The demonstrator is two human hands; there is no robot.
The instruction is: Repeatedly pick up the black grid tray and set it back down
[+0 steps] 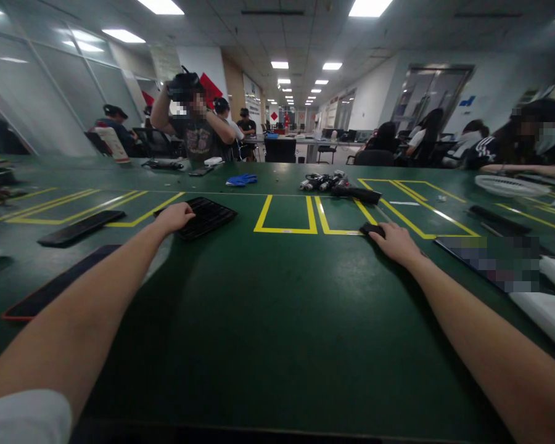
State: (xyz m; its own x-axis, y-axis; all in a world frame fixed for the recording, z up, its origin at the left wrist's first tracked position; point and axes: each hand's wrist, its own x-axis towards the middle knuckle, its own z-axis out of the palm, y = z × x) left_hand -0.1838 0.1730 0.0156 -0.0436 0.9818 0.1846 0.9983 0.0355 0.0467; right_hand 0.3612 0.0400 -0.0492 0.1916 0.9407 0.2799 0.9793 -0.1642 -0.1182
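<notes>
At the left, my left hand (176, 217) is closed on the near left edge of a flat black tray (208, 217), which has a grid of shallow compartments. My right hand (398, 242) is closed around a small black object (372, 230) beside the yellow tape outlines. A thin pale line runs up from near these fingers; whether it belongs to the black object I cannot tell. Both forearms reach forward across the green table (277, 320), the hands well apart.
Yellow tape rectangles (285, 231) mark the table. Farther back lie a blue glove (241, 180) and a bundle of black cables (326, 180). A dark bar (81, 228) and an orange-edged tablet (60, 283) lie left. Another person (197, 132) stands across the table.
</notes>
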